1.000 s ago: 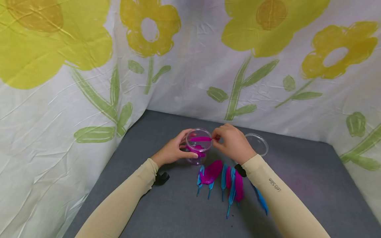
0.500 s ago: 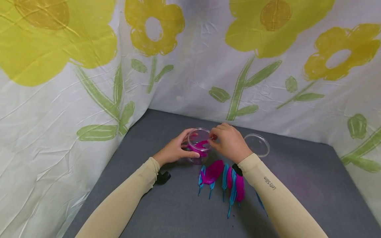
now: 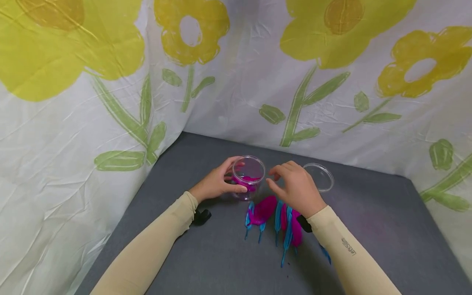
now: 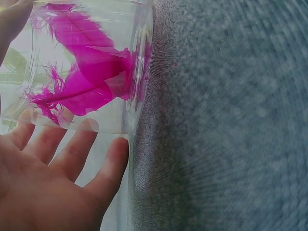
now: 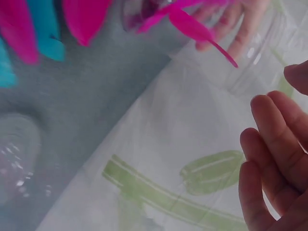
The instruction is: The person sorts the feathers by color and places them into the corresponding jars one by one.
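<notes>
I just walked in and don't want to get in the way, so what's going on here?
A person is at a gray table with a clear jar and some feathers. Their left hand holds the open jar upright, with pink feathers inside. Their right hand is just beside the rim, holding nothing. More feathers, pink and blue, lie on the table nearer the person, and a clear round lid lies past the right hand.

Feathers [image 4: 96,65] lie in the jar [image 3: 263,174], left of the lid [image 3: 323,177].
</notes>
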